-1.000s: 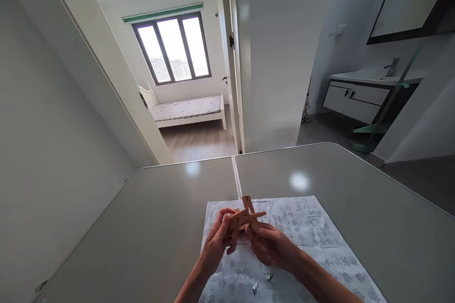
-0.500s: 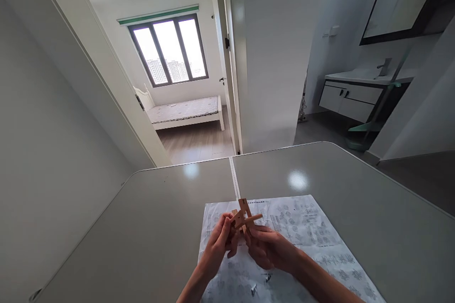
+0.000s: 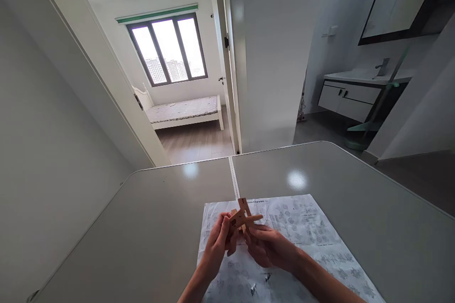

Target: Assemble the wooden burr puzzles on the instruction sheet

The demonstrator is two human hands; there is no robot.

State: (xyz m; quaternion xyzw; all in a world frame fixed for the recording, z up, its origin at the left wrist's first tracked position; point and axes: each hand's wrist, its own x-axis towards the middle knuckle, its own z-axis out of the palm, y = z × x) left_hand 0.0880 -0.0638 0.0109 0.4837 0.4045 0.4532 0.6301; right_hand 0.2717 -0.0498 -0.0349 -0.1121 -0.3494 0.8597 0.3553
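Note:
Several wooden pieces (image 3: pixel 244 206) cross one another above a printed paper sheet (image 3: pixel 302 227). My left hand (image 3: pixel 217 245) grips them from the left, its thumb and fingers pinched on a flat piece with small dark marks. From the right, my right hand (image 3: pixel 268 245) holds the lower end of the crossed pieces, its fingers curled. One piece stands up and leans slightly left, and a rounded stick points right. My fingers hide how the pieces join underneath.
Two small scraps (image 3: pixel 253 289) lie on the paper near its lower part. The grey table (image 3: pixel 142 227) has a pale seam and raised light edging. Beyond it are a bed (image 3: pixel 185 110), a doorway and a washbasin cabinet (image 3: pixel 350 97).
The flat piece at my left fingers has turned slightly, showing more of its marked face. Both hands stay in nearly the same place.

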